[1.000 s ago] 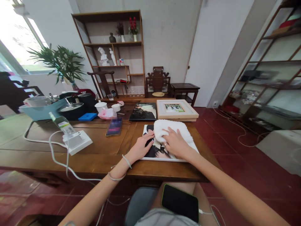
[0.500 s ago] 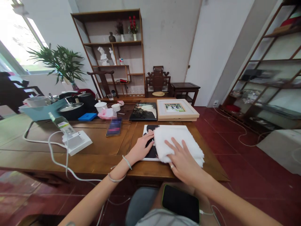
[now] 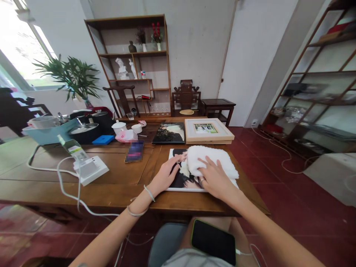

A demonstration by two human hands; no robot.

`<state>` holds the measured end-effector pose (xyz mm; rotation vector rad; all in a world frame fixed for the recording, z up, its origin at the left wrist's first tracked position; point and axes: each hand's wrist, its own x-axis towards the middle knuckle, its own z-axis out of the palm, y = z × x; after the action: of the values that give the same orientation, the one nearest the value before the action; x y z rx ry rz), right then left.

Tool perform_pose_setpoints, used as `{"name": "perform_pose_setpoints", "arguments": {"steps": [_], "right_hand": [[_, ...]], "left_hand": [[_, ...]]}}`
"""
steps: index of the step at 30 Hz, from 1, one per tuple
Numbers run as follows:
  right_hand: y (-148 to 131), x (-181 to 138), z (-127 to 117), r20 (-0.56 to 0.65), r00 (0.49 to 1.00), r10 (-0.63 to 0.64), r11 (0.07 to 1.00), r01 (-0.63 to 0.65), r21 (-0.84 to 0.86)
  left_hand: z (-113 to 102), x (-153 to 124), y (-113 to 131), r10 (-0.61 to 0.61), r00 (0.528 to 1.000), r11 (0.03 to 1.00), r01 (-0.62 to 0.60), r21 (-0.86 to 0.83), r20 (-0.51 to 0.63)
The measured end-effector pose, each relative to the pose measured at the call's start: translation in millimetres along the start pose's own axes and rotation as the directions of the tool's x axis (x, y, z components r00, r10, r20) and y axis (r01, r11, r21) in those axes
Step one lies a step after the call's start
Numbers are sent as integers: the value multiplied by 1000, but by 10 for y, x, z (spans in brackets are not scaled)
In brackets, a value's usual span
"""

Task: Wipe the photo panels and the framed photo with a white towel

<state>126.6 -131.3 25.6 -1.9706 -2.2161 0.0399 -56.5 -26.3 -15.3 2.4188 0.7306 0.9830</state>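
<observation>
A photo print (image 3: pixel 182 178) lies flat near the front edge of the wooden table (image 3: pixel 122 174). My left hand (image 3: pixel 166 174) rests on the print's left side with its fingers spread and flat. My right hand (image 3: pixel 214 178) presses a white towel (image 3: pixel 213 163) onto the right half of the print, fingers stretched out over the cloth. The towel hides much of the picture.
Behind the print lie a dark photo (image 3: pixel 170 132) and a pale framed picture (image 3: pixel 208 129). To the left are a purple card (image 3: pixel 135 150), a white box with cables (image 3: pixel 89 168), cups, pots and a blue tray (image 3: pixel 48 129). A phone (image 3: pixel 213 241) rests on my lap.
My right hand pulled the towel toward the table's front edge, then pushed it back up the print; more of the picture shows now. The left hand stayed put.
</observation>
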Motion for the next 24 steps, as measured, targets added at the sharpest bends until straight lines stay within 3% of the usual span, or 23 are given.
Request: {"name": "perform_pose_setpoints", "arguments": {"steps": [3,7,10,17,21,24], "right_hand": [[-122,-28,-18,26,995,-92,995,91,36],[-220,-282,-48,66,953,-297,949,287,133],[-191,-482,-84,94,926,-365,923,348,163],[185,-566,-152,86,971,-225,969,213,128],[456,-317,-144,36,991,-132,985,127,113],[532,-17,-156,25,990,-139,982,134,132]], "left_hand": [[-9,-8,1,-36,998,999,35,-22,-44],[-14,-3,2,-36,998,999,35,-21,-46],[-13,5,18,-34,999,999,33,-28,-42],[-3,16,53,4,999,999,-5,40,33],[12,16,41,18,1000,996,-19,86,8],[18,18,35,29,1000,997,-28,78,-6]]}}
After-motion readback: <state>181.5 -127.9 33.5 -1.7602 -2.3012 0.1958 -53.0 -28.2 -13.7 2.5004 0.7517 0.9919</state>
